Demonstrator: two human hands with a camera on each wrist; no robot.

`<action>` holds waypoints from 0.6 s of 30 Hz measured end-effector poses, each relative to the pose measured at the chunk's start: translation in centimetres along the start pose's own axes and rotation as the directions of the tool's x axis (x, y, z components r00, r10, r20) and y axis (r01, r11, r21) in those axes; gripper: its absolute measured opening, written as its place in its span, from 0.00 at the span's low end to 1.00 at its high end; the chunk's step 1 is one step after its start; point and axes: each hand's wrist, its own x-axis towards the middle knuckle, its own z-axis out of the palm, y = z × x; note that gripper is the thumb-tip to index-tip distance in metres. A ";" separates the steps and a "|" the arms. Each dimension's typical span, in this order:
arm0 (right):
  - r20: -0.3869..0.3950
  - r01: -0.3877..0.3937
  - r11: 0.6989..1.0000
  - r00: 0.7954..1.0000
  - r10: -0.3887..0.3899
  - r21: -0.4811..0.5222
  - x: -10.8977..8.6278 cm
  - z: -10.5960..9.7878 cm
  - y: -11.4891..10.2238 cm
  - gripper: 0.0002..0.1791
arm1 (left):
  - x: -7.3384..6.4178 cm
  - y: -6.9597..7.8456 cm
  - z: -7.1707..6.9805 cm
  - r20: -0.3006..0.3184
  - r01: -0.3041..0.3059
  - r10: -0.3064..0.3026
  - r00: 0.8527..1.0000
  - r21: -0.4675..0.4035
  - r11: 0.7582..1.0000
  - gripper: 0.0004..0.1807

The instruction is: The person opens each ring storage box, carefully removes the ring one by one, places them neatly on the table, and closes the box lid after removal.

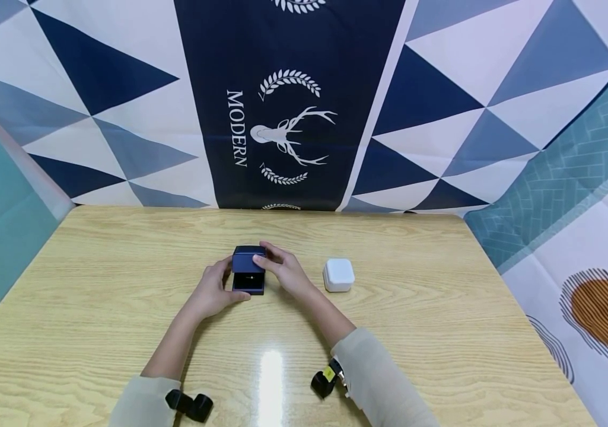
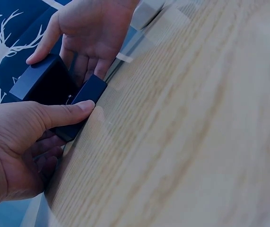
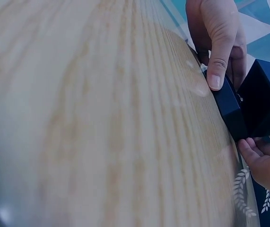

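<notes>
A dark blue ring box (image 1: 244,264) stands on the table with its lid raised. In its black inside sits a small ring (image 1: 251,277), which also glints in the right wrist view. My left hand (image 1: 213,292) grips the base from the left, its thumb (image 2: 73,112) along the front edge and its other fingers behind. From the right, my right hand (image 1: 286,271) holds the lid, thumb on its front face and index finger at its back. The left wrist view shows the right hand's other fingers low beside the base.
A white rounded cube (image 1: 340,274) stands on the wooden table (image 1: 416,332) to the right of the right hand. Behind the table's far edge hangs a patterned cloth (image 1: 293,184) with a deer print. Both sleeved wrists carry small black cameras.
</notes>
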 end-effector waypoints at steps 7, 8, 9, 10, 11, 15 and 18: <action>0.004 -0.002 1.000 1.000 0.002 0.012 -0.1 0.0 0.1 0.34 | 0.1 -0.1 0.1 -0.002 -0.041 0.041 0.999 -0.013 0.999 0.46; 0.004 -0.002 1.000 1.000 0.002 0.009 -0.1 0.0 0.1 0.34 | 0.1 -0.1 0.1 -0.003 -0.049 0.049 0.999 -0.018 0.999 0.45; 0.003 0.000 1.000 1.000 0.000 0.006 -0.1 0.0 0.1 0.34 | 0.1 -0.1 0.1 -0.002 -0.058 0.058 0.998 -0.024 0.998 0.45; 0.004 0.002 1.000 1.000 -0.002 0.003 -0.1 0.0 0.1 0.34 | 0.1 -0.1 0.1 -0.003 -0.062 0.062 0.998 -0.029 0.998 0.45; 0.003 0.004 1.000 1.000 -0.004 0.000 -0.1 0.0 0.1 0.34 | 0.1 -0.2 0.1 -0.003 -0.068 0.068 0.998 -0.033 0.997 0.45; 0.004 0.008 1.000 1.000 -0.008 0.000 0.0 0.0 0.1 0.33 | 0.1 -0.2 0.1 -0.007 -0.080 0.080 0.997 -0.040 0.996 0.45; 0.005 0.008 1.000 1.000 -0.008 0.002 0.1 0.0 0.1 0.33 | 0.2 -0.2 0.1 -0.007 -0.081 0.081 0.997 -0.037 0.996 0.44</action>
